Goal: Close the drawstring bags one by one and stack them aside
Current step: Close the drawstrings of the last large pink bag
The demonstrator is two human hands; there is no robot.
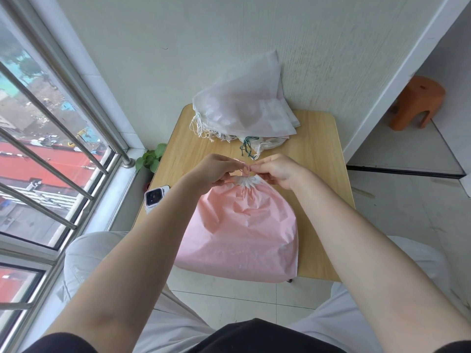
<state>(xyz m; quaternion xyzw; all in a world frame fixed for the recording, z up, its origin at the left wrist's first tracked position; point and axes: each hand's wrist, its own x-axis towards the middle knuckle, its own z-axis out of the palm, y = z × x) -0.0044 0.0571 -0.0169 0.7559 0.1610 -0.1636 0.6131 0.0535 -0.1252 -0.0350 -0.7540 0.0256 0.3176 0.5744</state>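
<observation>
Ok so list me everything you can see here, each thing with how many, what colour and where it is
pink drawstring bag: one, pink, near half of the table, mouth gathered shut
drawstring: one, pink, at the bag's gathered mouth, pinched by both hands
pile of bags: count unclear, white, far edge of the table against the wall
table: one, light wood, centre
phone: one, white, table's left edge
plant: one, green, left of the table by the window
stool: one, orange, on the floor at right
left hand: one, pinching the drawstring
right hand: one, pinching the drawstring
</observation>
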